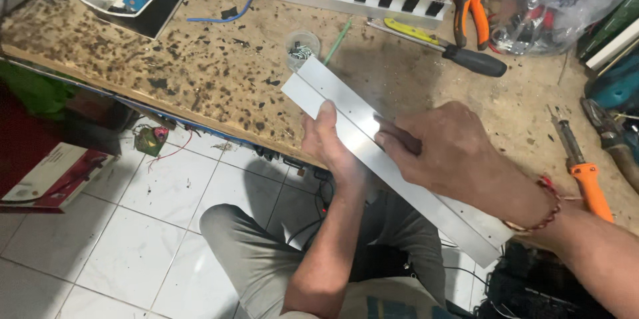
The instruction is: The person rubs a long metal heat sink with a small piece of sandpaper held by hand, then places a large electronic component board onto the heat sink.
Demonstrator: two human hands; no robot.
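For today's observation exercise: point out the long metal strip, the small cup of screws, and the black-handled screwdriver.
Long metal strip (363, 122), head view, on its bare upper half.
Small cup of screws (303, 46), head view, on its middle.
Black-handled screwdriver (476, 61), head view, on its handle.

Your long, flat silver aluminium strip (373, 139), groove down its length, lying diagonally over the workbench's front edge, near end overhanging

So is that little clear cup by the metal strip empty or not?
Not empty: the clear cup stands upright and open on the bench, with small metal bits heaped inside.

Metal strip (373, 139) across bench (166, 59) edge; screw cup (303, 44) behind; screwdriver (586, 172) right.
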